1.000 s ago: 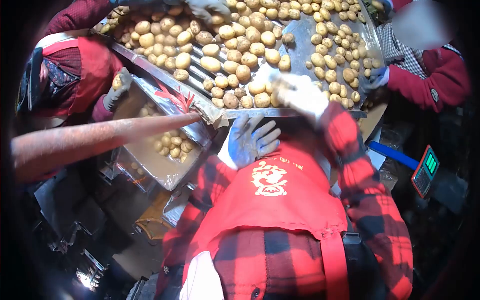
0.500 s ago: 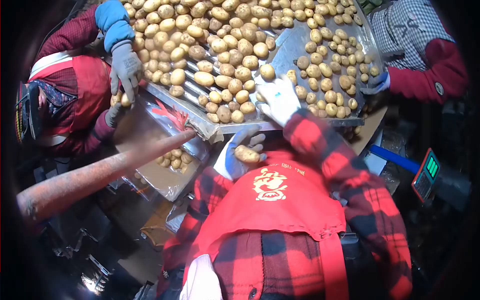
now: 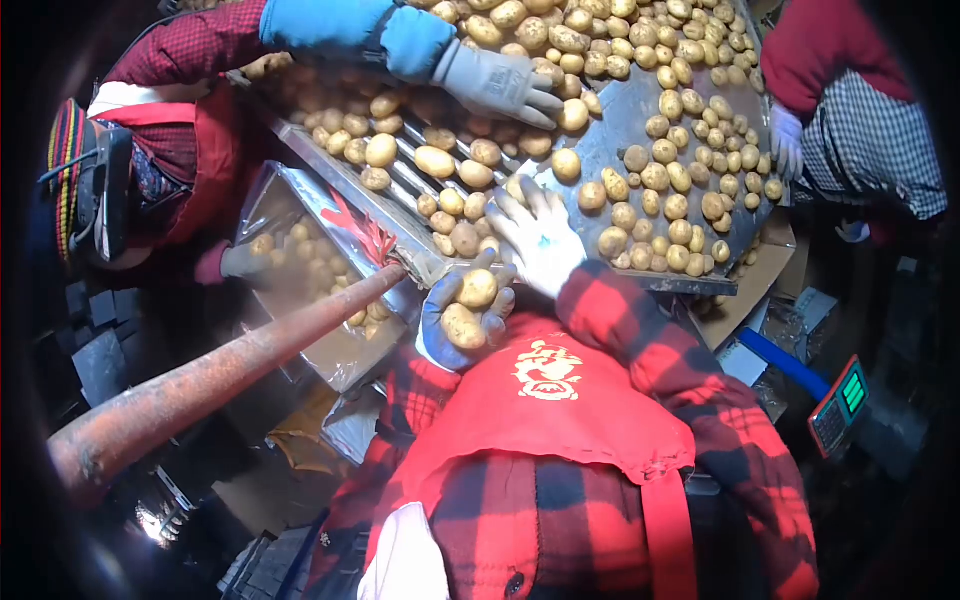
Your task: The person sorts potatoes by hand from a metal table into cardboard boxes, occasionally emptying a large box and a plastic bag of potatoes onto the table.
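Two potatoes (image 3: 464,325) rest in my left hand (image 3: 440,318), which wears a white and blue glove and curls its fingers around them. It is just in front of the metal sorting table (image 3: 640,283), near its edge. My right hand (image 3: 545,240), in a white glove, reaches over that edge with its fingers stretched apart. Its fingertips touch or nearly touch loose potatoes (image 3: 467,238) on the slatted part. A potato (image 3: 517,188) shows by those fingertips; nothing is plainly gripped.
On the left, a co-worker's grey-gloved hand (image 3: 500,82) stretches across the potatoes. Another co-worker's gloved hand (image 3: 786,140) is by the table's right side. A rusty pole (image 3: 230,360) slants in from the left, above a lined box (image 3: 345,370) of potatoes. A digital scale display (image 3: 838,405) stands at right.
My left hand now holds two potatoes instead of one. My right hand has moved slightly left and down. The left co-worker's arm has swung out across the table, and my view has shifted.
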`<act>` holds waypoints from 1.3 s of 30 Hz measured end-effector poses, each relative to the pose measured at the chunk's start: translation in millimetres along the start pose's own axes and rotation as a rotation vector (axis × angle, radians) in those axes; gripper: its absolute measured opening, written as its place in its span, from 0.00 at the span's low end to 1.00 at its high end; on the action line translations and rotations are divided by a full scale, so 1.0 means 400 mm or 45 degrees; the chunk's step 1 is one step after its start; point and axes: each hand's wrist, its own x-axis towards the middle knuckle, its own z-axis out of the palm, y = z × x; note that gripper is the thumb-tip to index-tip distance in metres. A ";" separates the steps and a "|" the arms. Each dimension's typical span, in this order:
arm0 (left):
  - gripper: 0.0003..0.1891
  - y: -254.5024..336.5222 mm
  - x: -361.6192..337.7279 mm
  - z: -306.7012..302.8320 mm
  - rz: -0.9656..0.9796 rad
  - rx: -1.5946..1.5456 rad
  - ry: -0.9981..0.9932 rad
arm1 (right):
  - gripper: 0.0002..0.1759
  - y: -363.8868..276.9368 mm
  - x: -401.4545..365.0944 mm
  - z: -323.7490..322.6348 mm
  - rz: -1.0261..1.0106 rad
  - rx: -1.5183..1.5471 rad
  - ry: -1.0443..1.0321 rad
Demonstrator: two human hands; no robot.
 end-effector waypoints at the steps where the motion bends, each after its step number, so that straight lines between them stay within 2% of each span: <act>1: 0.33 -0.002 0.000 -0.006 0.014 0.035 0.006 | 0.33 0.001 -0.038 -0.014 -0.049 0.064 -0.006; 3: 0.33 -0.003 0.006 -0.001 0.031 0.078 0.023 | 0.29 0.043 -0.055 -0.039 -0.163 0.200 0.019; 4: 0.33 -0.005 0.001 -0.002 0.022 0.075 0.021 | 0.25 0.079 -0.040 -0.047 -0.191 0.243 0.177; 6: 0.33 0.003 0.003 0.003 0.065 0.151 0.116 | 0.21 0.180 0.042 -0.089 0.236 0.438 0.151; 8: 0.34 0.001 0.025 0.029 0.033 0.184 0.147 | 0.23 0.287 0.158 -0.128 0.312 0.423 0.519; 10: 0.34 -0.014 0.051 0.056 0.061 0.134 0.121 | 0.27 0.388 0.266 -0.123 0.414 -0.041 0.497; 12: 0.34 -0.016 0.078 0.066 0.017 0.133 0.111 | 0.33 0.387 0.301 0.019 0.624 -0.456 0.543; 13: 0.34 -0.014 0.088 0.075 -0.019 0.158 0.097 | 0.37 0.340 0.297 -0.008 0.805 0.021 0.299; 14: 0.33 -0.014 0.102 0.080 -0.043 0.176 0.069 | 0.39 0.316 0.275 0.008 0.775 0.070 0.285; 15: 0.32 -0.016 0.111 0.067 -0.014 0.175 0.075 | 0.39 0.272 0.217 -0.002 0.593 -0.116 0.273; 16: 0.32 -0.014 0.117 0.058 -0.027 0.172 0.088 | 0.40 0.228 0.171 -0.054 0.494 -0.073 0.156; 17: 0.33 -0.001 0.131 0.050 -0.038 0.185 0.108 | 0.37 0.204 0.112 -0.053 0.401 -0.111 -0.006; 18: 0.33 0.006 0.149 0.048 -0.043 0.197 0.121 | 0.34 0.208 0.054 -0.044 0.186 -0.006 0.164; 20: 0.33 0.000 0.173 0.052 0.012 0.205 0.189 | 0.32 0.265 0.021 -0.141 0.370 0.308 -0.143; 22: 0.33 -0.001 0.194 0.041 0.232 0.484 0.356 | 0.30 0.401 -0.005 -0.162 0.748 0.161 0.125; 24: 0.32 -0.011 0.222 0.078 0.141 0.390 0.327 | 0.25 0.512 0.018 -0.180 1.038 -0.134 0.422; 26: 0.30 -0.028 0.264 0.128 -0.037 0.200 0.255 | 0.24 0.709 0.049 -0.060 1.022 0.164 0.465; 27: 0.29 -0.028 0.285 0.125 -0.061 0.246 0.295 | 0.24 0.707 0.082 -0.091 1.054 0.128 0.354; 28: 0.28 -0.026 0.317 0.113 -0.153 0.152 0.140 | 0.24 0.701 0.115 -0.120 1.088 0.097 0.239; 29: 0.29 -0.035 0.336 0.101 -0.093 0.034 0.100 | 0.22 0.713 0.121 -0.126 0.699 -0.308 -0.038; 30: 0.29 -0.056 0.359 0.116 -0.036 -0.086 0.058 | 0.20 0.704 0.107 -0.098 0.781 0.039 0.269; 31: 0.30 -0.057 0.391 0.144 -0.047 0.068 0.028 | 0.19 0.690 0.092 -0.055 0.843 0.384 0.580; 32: 0.31 -0.056 0.426 0.168 -0.053 0.218 -0.008 | 0.16 0.655 0.075 -0.023 0.886 0.918 0.614; 33: 0.32 -0.058 0.450 0.175 0.035 0.373 0.061 | 0.21 0.561 0.035 -0.065 0.613 1.686 0.669; 34: 0.33 -0.048 0.472 0.163 0.037 0.356 -0.077 | 0.29 0.492 0.014 -0.137 0.406 0.940 0.323; 35: 0.32 -0.042 0.493 0.168 0.112 0.468 0.030 | 0.33 0.419 0.003 -0.256 0.575 1.514 -0.069; 36: 0.32 -0.034 0.516 0.174 0.178 0.584 0.132 | 0.33 0.438 -0.011 -0.228 0.409 1.334 -0.010; 37: 0.30 -0.001 0.555 0.140 0.298 1.595 -0.223 | 0.33 0.488 -0.002 -0.220 0.516 1.348 0.127; 38: 0.30 0.011 0.562 0.099 0.281 1.595 -0.234 | 0.33 0.565 0.022 -0.222 0.618 1.355 0.272; 39: 0.29 -0.010 0.556 0.127 0.203 1.233 -0.135 | 0.32 0.658 0.056 -0.238 0.650 0.896 0.353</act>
